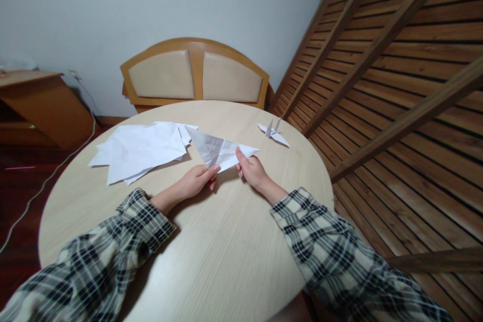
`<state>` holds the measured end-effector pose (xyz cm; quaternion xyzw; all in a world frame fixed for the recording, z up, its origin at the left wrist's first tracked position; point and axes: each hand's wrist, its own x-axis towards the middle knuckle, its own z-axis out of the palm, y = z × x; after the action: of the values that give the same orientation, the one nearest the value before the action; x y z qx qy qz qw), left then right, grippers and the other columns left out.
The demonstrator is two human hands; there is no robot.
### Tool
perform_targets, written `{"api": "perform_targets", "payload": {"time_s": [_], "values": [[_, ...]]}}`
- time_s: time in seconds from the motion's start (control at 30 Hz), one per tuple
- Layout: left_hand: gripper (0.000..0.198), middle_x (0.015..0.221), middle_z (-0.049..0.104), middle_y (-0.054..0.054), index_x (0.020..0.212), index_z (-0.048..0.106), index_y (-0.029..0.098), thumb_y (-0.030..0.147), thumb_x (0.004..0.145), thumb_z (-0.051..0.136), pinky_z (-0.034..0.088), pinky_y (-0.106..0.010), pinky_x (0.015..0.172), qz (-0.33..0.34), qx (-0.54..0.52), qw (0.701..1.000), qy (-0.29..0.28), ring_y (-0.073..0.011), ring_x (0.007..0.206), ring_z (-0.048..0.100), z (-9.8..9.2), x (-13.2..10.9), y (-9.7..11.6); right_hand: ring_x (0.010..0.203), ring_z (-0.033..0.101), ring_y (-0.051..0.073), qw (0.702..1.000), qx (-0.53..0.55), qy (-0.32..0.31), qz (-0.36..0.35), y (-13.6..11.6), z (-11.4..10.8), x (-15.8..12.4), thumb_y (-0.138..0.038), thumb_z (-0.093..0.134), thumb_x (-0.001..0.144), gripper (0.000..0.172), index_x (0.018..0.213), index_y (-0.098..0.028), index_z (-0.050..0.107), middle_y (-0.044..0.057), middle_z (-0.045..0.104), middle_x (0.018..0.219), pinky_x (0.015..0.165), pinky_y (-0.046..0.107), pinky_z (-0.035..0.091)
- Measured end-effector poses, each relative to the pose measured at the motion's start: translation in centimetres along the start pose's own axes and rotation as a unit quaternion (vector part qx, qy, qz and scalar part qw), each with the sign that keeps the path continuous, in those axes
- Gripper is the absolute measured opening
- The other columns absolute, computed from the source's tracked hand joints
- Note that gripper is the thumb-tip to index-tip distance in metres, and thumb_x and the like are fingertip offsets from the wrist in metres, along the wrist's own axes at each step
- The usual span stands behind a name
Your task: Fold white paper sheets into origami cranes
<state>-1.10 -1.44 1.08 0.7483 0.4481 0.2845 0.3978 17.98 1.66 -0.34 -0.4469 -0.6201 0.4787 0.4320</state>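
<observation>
A sheet of white paper [211,147], folded into a triangle with crease lines across it, is held between my two hands above the table. My left hand [196,180] pinches its lower edge, thumb on top. On the other side, my right hand [253,170] grips it near the right corner with the thumb pressed on the face and the fingers behind. The paper's long edge faces away from me, and one point reaches up to the left. Beyond my right hand stands a folded paper crane [273,132].
Several loose white sheets [143,148] lie overlapping on the left of the round wooden table [226,241]. A padded headboard [198,70] rises behind it. Slatted wooden panels [396,85] lean along the right. A cabinet [41,105] and a white cable [49,178] are at left.
</observation>
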Motion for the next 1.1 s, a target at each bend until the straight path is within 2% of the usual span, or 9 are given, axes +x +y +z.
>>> {"api": "perform_targets", "payload": {"time_s": [0.2, 0.57, 0.83, 0.97, 1.1], "values": [[0.05, 0.052, 0.056, -0.003, 0.054, 0.054, 0.02, 0.045, 0.093, 0.037, 0.039, -0.028, 0.061, -0.005, -0.007, 1.0, 0.005, -0.0141, 0.052, 0.047, 0.0, 0.0, 0.0, 0.037, 0.039, 0.009, 0.999, -0.006, 0.032, -0.018, -0.2, -0.3, 0.2, -0.085, 0.035, 0.079, 0.068, 0.053, -0.022, 0.043, -0.003, 0.04, 0.04, 0.039, 0.024, 0.03], [0.049, 0.052, 0.057, -0.003, 0.054, 0.055, 0.02, 0.043, 0.094, 0.039, 0.039, -0.027, 0.059, -0.007, -0.026, 1.0, 0.017, -0.0135, 0.052, 0.047, 0.0, -0.2, 0.2, 0.037, 0.041, 0.01, 0.994, -0.046, 0.098, -0.026, -0.7, -1.7, 1.0, -0.08, 0.029, 0.085, 0.069, 0.048, -0.023, 0.041, -0.001, 0.041, 0.039, 0.043, 0.026, 0.034], [0.047, 0.051, 0.058, -0.003, 0.054, 0.056, 0.019, 0.043, 0.092, 0.043, 0.04, -0.027, 0.059, -0.017, -0.034, 0.999, 0.023, -0.0133, 0.051, 0.048, 0.0, -0.1, 0.2, 0.037, 0.041, 0.01, 0.994, -0.012, 0.11, -0.009, -0.2, -1.7, 1.2, -0.08, 0.022, 0.086, 0.071, 0.047, -0.023, 0.038, -0.002, 0.038, 0.038, 0.043, 0.025, 0.033], [0.044, 0.053, 0.061, -0.004, 0.056, 0.059, 0.018, 0.043, 0.09, 0.047, 0.042, -0.026, 0.059, -0.029, -0.08, 0.996, 0.03, -0.0132, 0.052, 0.05, 0.1, -0.1, 0.5, 0.037, 0.041, 0.01, 0.994, 0.018, 0.109, -0.024, -0.2, -1.6, 1.4, -0.083, 0.019, 0.084, 0.073, 0.047, -0.023, 0.039, -0.002, 0.038, 0.039, 0.042, 0.025, 0.032], [0.036, 0.066, 0.067, -0.007, 0.072, 0.068, 0.015, 0.041, 0.09, 0.051, 0.044, -0.026, 0.058, -0.044, -0.165, 0.983, 0.071, -0.0127, 0.056, 0.053, 0.3, -0.2, 0.4, 0.039, 0.042, 0.009, 0.992, 0.026, 0.115, -0.043, -0.3, -1.7, 1.5, -0.085, 0.023, 0.081, 0.074, 0.05, -0.022, 0.045, -0.002, 0.043, 0.042, 0.044, 0.025, 0.032]]}}
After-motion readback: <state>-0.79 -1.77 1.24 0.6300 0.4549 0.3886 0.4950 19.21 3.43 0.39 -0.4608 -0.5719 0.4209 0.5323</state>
